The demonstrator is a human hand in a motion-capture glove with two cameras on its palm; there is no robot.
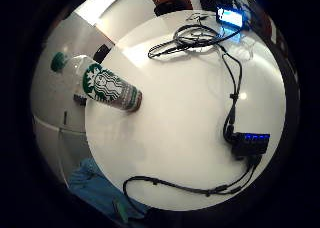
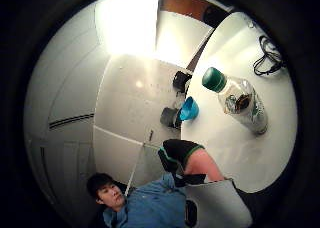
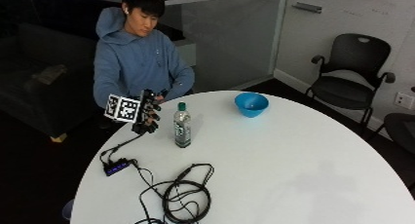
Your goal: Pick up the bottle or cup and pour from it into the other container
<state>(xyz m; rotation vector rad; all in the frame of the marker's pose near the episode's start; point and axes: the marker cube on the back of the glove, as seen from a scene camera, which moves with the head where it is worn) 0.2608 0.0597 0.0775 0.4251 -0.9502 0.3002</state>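
At inspection the water bottle (image 3: pixel 182 126) stood upright on the round white table (image 3: pixel 292 170), green cap on, just beside the gloved right hand (image 3: pixel 147 113). The hand hovered near the table edge and held nothing; its fingers appeared straight or relaxed. The blue bowl (image 3: pixel 252 104) sat well apart from the bottle, farther across the table. Judged stage: the task had barely begun. Nothing appeared grasped, lifted or poured. Outstanding, in my assessment: grip the bottle, deal with its cap, carry it to the bowl and tip it.
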